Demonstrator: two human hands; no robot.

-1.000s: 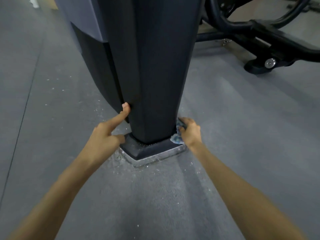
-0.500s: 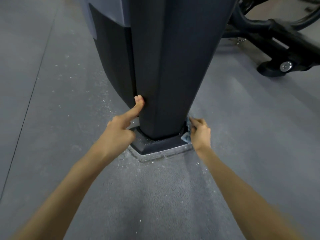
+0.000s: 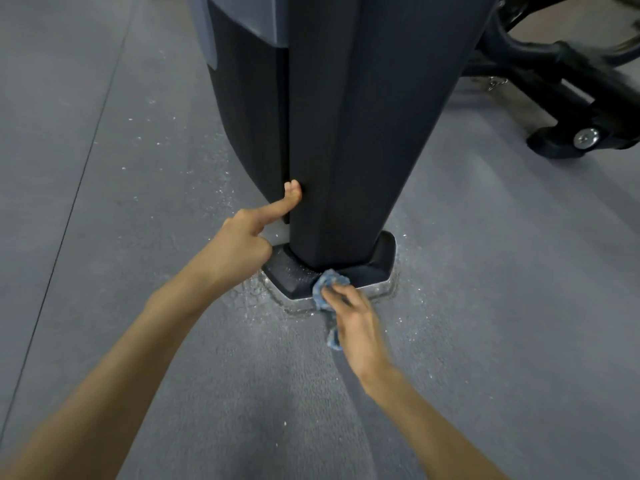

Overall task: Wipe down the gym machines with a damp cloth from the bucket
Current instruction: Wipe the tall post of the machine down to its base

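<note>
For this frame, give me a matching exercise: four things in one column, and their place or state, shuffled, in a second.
1. left hand
2. right hand
3. cloth
4. silver bolt

A. bunched against the black base
B. fingertips touching the machine column
C. on the black frame at far right
D. grips something blue

Pairs: 1-B, 2-D, 3-A, 4-C

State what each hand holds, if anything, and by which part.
Right hand grips the blue cloth by its bunched middle; left hand holds nothing, only touching the machine column.
</note>
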